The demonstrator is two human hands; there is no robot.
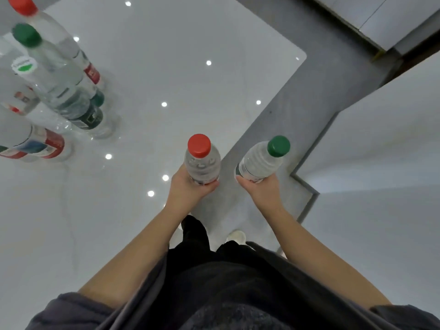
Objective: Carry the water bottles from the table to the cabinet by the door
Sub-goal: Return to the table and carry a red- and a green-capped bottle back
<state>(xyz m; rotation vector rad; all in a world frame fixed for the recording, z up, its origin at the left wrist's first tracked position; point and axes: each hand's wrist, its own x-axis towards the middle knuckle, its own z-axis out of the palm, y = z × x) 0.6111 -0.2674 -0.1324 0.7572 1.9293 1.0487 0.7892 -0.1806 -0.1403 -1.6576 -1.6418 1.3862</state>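
My left hand (190, 186) grips a clear water bottle with a red cap (202, 160) around its lower body, held upright over the edge of the glossy white table (166, 79). Just to its right, my right hand (262, 189) grips a second clear water bottle with a green cap (262, 160), tilted slightly right and held above the grey floor (297, 103). Several more water bottles (59, 79) with red, green and white caps stand together at the table's far left.
A white wall corner or cabinet side (381, 139) rises close on the right, with a grey skirting edge (307, 184). Another white unit (392, 22) stands at the top right. My dark trousers and a light shoe (237, 235) show below, on the strip of floor.
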